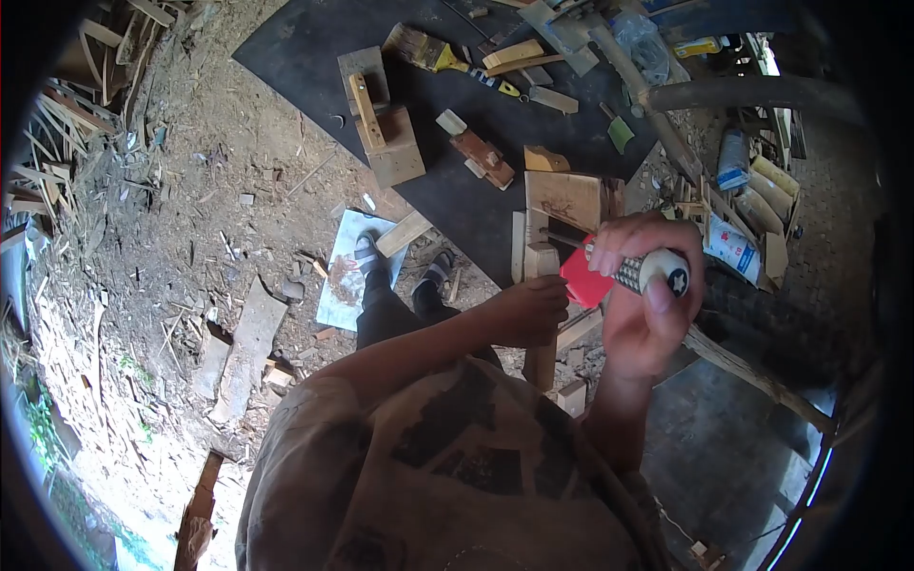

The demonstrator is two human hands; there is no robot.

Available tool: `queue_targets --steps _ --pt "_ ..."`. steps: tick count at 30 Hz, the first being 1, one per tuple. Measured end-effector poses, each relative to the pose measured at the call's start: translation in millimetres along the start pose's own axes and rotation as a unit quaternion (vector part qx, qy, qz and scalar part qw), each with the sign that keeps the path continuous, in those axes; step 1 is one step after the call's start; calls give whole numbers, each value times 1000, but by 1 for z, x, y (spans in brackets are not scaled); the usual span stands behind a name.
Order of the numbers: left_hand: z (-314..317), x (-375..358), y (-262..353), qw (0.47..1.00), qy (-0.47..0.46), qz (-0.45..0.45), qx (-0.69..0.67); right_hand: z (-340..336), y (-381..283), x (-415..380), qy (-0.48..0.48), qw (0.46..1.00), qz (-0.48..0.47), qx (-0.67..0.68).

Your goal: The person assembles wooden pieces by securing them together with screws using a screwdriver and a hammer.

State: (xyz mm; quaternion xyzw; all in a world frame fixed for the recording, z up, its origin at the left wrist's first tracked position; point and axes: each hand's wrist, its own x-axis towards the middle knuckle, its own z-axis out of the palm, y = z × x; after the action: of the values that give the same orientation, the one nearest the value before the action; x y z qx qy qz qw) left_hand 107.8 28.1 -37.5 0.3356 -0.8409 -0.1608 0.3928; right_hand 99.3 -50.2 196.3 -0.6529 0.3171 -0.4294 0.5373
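My right hand [657, 305] is wrapped around the handle of a screwdriver [633, 274], its white end cap with a cross mark turned up toward me. The thin metal shaft points left, toward the upright wooden pieces; where its tip ends is hard to make out. My left hand [535, 309] is closed around a narrow wooden bar [541, 262] that stands in front of my body. Just behind the bar sits a wider wooden block [574, 198]. A red flat object [586, 278] lies between my two hands, partly covered by the right fingers.
A dark tabletop [457, 224] carries a wide paintbrush [428, 52], a wooden hand plane [481, 157], stacked wood blocks [395, 157] and a green-handled tool [620, 133]. Wooden poles [657, 143] cross at the right. Wood scraps [249, 333] and shavings litter the ground.
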Motion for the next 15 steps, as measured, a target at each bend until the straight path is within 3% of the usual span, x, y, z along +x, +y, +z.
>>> queue_targets --steps 5,9,12,15 --pt "8 -2 -1 1000 13 5 -2 7 2 4 -40 998 -1 -42" --pt "6 -1 -2 1000 6 7 -12 6 6 6 -42 998 6 57" --pt "-1 0 -1 1000 -5 2 -12 1 3 -1 13 998 24 61" --pt "-5 0 -3 1000 -22 18 8 -22 -4 -6 40 997 -59 33"
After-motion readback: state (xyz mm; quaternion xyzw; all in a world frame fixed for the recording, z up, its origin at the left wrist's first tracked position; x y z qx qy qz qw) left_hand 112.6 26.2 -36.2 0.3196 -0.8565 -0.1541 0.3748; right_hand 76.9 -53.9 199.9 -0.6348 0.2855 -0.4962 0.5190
